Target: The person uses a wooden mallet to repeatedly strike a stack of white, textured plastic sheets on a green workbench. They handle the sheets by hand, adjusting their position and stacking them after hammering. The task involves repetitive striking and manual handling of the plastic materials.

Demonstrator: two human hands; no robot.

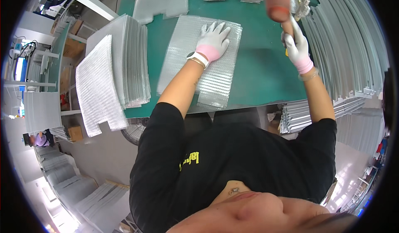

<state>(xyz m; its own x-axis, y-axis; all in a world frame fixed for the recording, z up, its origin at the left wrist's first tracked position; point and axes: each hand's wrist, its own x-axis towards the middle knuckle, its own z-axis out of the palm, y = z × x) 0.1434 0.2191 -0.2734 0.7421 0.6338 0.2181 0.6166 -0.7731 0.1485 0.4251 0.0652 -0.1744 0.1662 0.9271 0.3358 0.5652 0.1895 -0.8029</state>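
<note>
My left hand point(213, 41), in a white glove with a pink cuff, lies flat with fingers spread on a silvery, translucent ribbed sheet point(178, 62). The sheet rests on a green table point(264, 75) and has a stepped near edge. Raised over the table's right side, my right hand point(297, 48), gloved the same way, is closed round the wooden handle of a mallet point(277, 8). The mallet's reddish-brown head is blurred and points away from me. A bit of yellow shows beside the right palm; I cannot make out what it is.
A thick stack of similar sheets point(135, 62) stands at the left, with one sheet point(97, 87) slanting over the table edge. More sheets point(162, 0) lie at the far side. Long metallic strips point(345, 46) are packed along the right. A round fan grille point(135, 131) sits below the table.
</note>
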